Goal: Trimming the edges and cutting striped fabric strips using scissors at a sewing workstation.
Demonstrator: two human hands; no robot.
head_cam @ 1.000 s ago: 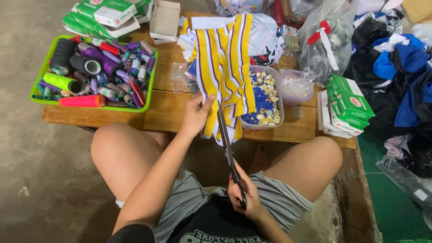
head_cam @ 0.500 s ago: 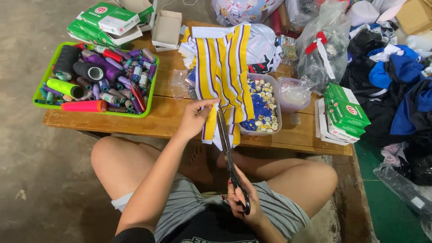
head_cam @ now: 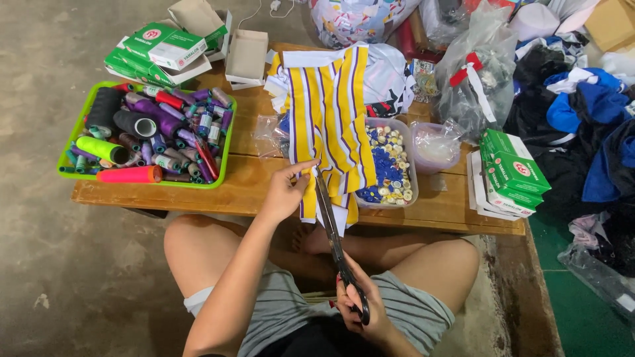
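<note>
My left hand (head_cam: 286,192) pinches the lower edge of the striped cloth (head_cam: 331,125), thumb and fingertips closed on the fabric just over the near edge of the wooden bench (head_cam: 198,188). The cloth is yellow, white and purple (a jersey piece, by the look of it) and runs from the far side of the bench down across its middle, its bottom end hanging past the near edge toward my knees. My right hand (head_cam: 360,311) is down by my lap, fingers closed through the dark handles of the long scissors (head_cam: 334,241). The blades slant up from that hand to the cloth and meet it right beside my left thumb; I cannot tell whether the blades are parted or together at the tip. Just to the right of the cloth, and partly under it, sits a clear tub of blue, white and yellow buttons (head_cam: 390,168), and next to that a second clear tub (head_cam: 433,142) holding a plastic bag. At the left end of the bench a green tray (head_cam: 73,142) is packed with thread spools in many colours. Behind it, at the far left corner, lie stacked green and white boxes (head_cam: 159,49); more of the same boxes (head_cam: 509,172) are piled at the right end.
</note>
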